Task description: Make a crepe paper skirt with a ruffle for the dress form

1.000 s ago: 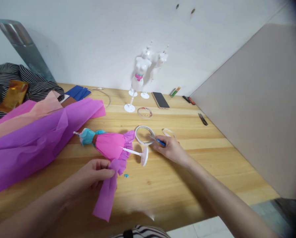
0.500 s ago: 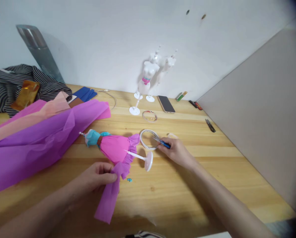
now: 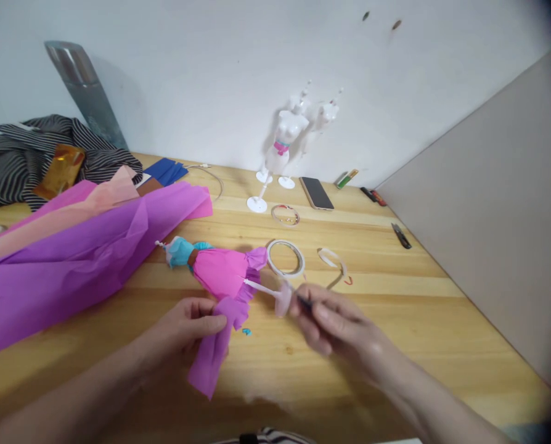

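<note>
A small white plastic dress form in a pink skirt with a teal top, brown waistband and purple ruffled hem (image 3: pixel 219 272) lay on its side on the pale striped wooden table (image 3: pixel 423 345), between the two hands, its white stem and round foot pointing right. The left hand (image 3: pixel 200 330) pinched a purple crepe-like strip (image 3: pixel 213 361) between thumb and fingers, just below the hem; the strip's free end hung toward the table's near edge. The right hand (image 3: pixel 328 317) had its fingers curled around a thin dark tool (image 3: pixel 304 303), blurred, beside the form's foot; whether it touched the foot could not be told. A small teal scrap (image 3: pixel 246 332) lay near the hem. Beyond, a flat white tape ring (image 3: pixel 286 274) enclosed bare wood, while a thinner pale ring (image 3: pixel 273 214) held small red and gold bits. At the far left stood a tall grey-green bottle-like cylinder with a silvery top (image 3: pixel 88 95), tilted in the view, its contents impossible to make out. Near it, a shiny amber packet (image 3: pixel 63 171) rested on black-and-white striped cloth (image 3: pixel 7 154); what was inside could not be told. White undressed dress forms (image 3: pixel 278 161) stood by the wall, left of a dark-screened phone (image 3: pixel 318 195).
</note>
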The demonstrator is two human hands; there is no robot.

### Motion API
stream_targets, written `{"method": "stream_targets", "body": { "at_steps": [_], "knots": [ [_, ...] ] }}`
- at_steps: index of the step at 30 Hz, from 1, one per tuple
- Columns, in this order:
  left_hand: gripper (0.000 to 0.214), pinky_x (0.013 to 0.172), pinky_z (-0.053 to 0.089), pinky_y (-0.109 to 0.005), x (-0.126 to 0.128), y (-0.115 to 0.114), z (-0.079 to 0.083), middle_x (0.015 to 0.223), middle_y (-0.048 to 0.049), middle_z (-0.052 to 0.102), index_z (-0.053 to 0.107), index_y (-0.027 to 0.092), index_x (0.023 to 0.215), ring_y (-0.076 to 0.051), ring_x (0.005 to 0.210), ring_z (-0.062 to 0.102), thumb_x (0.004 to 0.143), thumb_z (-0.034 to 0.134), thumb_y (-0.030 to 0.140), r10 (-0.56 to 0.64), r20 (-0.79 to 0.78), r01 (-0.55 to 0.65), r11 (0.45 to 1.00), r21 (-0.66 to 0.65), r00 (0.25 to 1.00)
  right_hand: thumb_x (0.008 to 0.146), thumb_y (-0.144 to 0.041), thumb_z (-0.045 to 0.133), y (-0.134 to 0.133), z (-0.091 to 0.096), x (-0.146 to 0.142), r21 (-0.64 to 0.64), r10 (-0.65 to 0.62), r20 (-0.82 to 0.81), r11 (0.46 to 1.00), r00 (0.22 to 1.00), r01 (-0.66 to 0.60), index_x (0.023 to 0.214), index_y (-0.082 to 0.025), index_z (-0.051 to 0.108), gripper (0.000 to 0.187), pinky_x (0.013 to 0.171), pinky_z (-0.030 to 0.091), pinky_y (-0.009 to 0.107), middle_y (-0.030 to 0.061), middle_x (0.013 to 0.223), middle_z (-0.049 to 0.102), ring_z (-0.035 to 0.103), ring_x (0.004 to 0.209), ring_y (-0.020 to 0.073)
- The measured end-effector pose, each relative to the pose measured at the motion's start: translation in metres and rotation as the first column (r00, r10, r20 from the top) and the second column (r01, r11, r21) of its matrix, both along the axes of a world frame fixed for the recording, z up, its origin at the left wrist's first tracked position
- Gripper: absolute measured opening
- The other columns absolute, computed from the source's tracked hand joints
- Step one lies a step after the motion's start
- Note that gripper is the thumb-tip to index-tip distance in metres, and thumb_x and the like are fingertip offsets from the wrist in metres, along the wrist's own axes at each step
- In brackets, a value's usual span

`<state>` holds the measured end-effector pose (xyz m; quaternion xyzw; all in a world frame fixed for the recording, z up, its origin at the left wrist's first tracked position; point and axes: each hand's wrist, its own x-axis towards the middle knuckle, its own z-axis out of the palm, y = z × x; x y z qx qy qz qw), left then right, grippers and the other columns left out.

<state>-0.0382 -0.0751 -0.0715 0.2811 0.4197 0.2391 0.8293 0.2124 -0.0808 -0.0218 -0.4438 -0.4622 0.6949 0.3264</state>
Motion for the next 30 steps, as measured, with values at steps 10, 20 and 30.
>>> {"method": "stream_targets", "body": {
  "at_steps": [10, 20, 30],
  "knots": [
    [0.033, 0.051, 0.036, -0.022, 0.002, -0.004, -0.007, 0.057, -0.0030, 0.063, 0.064, 0.012, 0.066, -0.010, 0.049, 0.052, 0.060, 0.079, 0.040, -0.016, 0.016, 0.014, 0.996, 0.091, 1.000, 0.075, -0.048, 0.065, -0.032, -0.020, -0.032, -0.543, -0.010, -0.129, 0.837, 0.992, -0.062, 0.078, -0.013, 0.062, 0.035, 0.038, 0.018, 0.018, -0.0067, 0.049, 0.040, 0.027, 0.038, 0.0030],
    [0.035, 0.050, 0.035, -0.020, 0.002, -0.001, -0.014, 0.056, -0.0019, 0.062, 0.064, 0.011, 0.066, -0.009, 0.049, 0.051, 0.057, 0.081, 0.041, -0.029, -0.006, 0.029, 0.994, 0.106, 1.000, 0.078, -0.042, 0.061, -0.022, -0.023, -0.041, -0.638, -0.079, -0.210, 0.767, 0.975, -0.075, 0.082, -0.013, 0.060, 0.029, 0.040, 0.011, 0.019, -0.0076, 0.052, 0.039, 0.023, 0.038, 0.0017],
    [0.036, 0.051, 0.034, -0.022, 0.000, -0.001, -0.013, 0.058, -0.0024, 0.062, 0.061, 0.013, 0.067, -0.010, 0.051, 0.050, 0.059, 0.079, 0.043, -0.047, -0.008, 0.048, 0.994, 0.096, 0.999, 0.076, -0.046, 0.064, -0.012, -0.018, -0.036, -0.635, -0.078, -0.192, 0.770, 0.978, -0.063, 0.082, -0.013, 0.060, 0.033, 0.039, 0.010, 0.018, -0.0087, 0.051, 0.038, 0.022, 0.037, 0.0010]
  ]
}}
